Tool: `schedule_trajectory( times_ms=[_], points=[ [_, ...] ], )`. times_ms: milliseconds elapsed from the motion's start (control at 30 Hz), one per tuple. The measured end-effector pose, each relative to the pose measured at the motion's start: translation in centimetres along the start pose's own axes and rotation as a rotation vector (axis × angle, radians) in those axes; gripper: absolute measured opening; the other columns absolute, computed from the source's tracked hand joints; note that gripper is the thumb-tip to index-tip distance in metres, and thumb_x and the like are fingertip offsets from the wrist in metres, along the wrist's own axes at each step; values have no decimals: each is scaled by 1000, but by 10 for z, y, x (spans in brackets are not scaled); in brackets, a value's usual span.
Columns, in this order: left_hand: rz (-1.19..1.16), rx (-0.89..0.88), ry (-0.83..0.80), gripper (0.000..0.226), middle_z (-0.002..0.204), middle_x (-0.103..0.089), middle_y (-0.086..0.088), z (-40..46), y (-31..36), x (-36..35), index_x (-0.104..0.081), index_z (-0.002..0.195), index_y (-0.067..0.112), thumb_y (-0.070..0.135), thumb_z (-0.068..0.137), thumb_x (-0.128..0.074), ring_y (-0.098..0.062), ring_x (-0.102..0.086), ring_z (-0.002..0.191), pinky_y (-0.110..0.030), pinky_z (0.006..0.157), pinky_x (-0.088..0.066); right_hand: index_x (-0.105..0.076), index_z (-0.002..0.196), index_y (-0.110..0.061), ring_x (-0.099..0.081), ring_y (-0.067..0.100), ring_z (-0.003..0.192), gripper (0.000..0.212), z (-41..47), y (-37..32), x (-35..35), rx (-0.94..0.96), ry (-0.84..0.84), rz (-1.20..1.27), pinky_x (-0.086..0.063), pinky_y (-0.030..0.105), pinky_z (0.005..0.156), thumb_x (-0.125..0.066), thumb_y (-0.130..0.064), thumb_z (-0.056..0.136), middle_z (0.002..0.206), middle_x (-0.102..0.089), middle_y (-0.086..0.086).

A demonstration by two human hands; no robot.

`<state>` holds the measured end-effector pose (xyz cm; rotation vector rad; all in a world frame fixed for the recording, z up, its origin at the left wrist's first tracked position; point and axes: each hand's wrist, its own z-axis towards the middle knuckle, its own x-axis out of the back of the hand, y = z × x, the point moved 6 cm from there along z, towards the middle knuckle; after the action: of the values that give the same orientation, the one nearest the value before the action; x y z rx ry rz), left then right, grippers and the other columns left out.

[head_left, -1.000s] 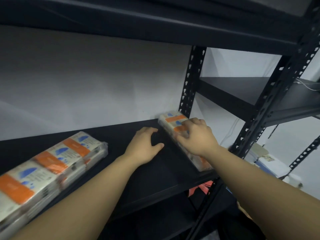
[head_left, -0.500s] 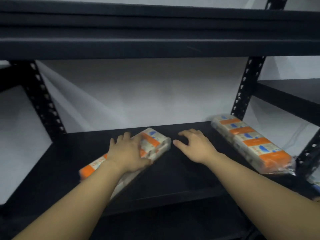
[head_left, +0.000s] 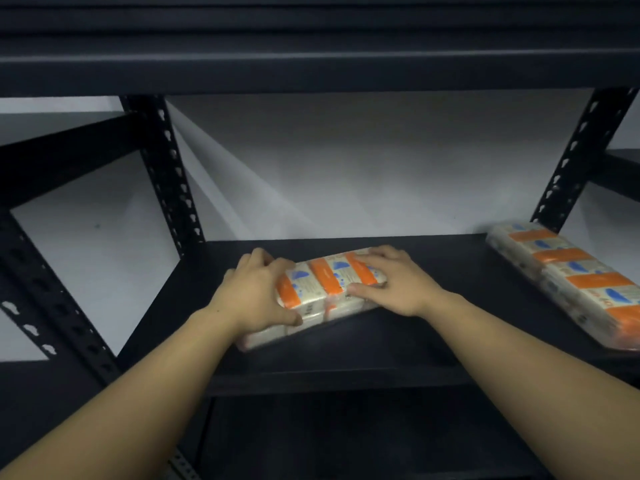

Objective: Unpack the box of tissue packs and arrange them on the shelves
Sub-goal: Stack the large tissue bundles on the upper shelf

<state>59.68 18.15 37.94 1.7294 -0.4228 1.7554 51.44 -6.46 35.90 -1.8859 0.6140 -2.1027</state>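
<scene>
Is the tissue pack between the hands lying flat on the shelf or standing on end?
Lying flat. The tissue pack rests lengthwise on the shelf, printed face up, left hand and right hand gripping its ends.

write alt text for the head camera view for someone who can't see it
Both hands, left hand and right hand, grip a tissue pack lying askew on a black metal shelf. A second tissue pack lies at the shelf's right end.

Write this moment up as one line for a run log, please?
stage: arranging | left hand + right hand: both grip middle tissue pack on shelf | second tissue pack: lying at right, untouched
</scene>
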Motion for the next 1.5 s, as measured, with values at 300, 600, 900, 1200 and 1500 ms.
schedule_trajectory(
  times_ms=[300,600,900,1200,1500],
  points=[
    [-408,82,-45,100,153,-38,0,-14,-75,-19,-46,147,55,76,56,-82,-21,-44,138,-41,118,-38,-40,155,-49,-21,17,155,101,-16,24,-18,-49,40,191,-23,32,119,-94,-48,69,169,-22,1],
    [-465,35,-38,84,128,-55,14,-19,-93,-20,-41,144,61,48,74,-87,-3,-56,109,-13,88,-42,-53,150,-32,-33,3,142,83,-29,19,-13,23,125,228,-26,19,119,-90,-37,76,157,-43,1],
    [-556,73,86,77,124,-60,19,-27,-86,-16,-49,147,47,48,79,-85,11,-55,96,-9,80,-41,-54,150,-32,-65,0,112,81,-27,29,-8,-37,111,305,-53,25,103,-89,-42,77,130,-67,-12],
    [-760,113,222,70,106,-74,20,-10,-77,-10,-67,133,34,38,68,-93,9,-69,94,-19,85,-54,-66,139,-26,-64,-9,97,71,-31,36,19,-84,232,343,-51,7,89,-93,-35,74,114,-68,-15],
    [-1039,-60,210,54,107,-75,2,84,50,2,-68,132,11,0,80,-82,-2,-73,83,-17,65,-59,-69,134,-27,-62,-13,87,68,-90,98,132,-151,521,190,-43,0,73,-92,-45,72,109,-70,-17]
  ],
)
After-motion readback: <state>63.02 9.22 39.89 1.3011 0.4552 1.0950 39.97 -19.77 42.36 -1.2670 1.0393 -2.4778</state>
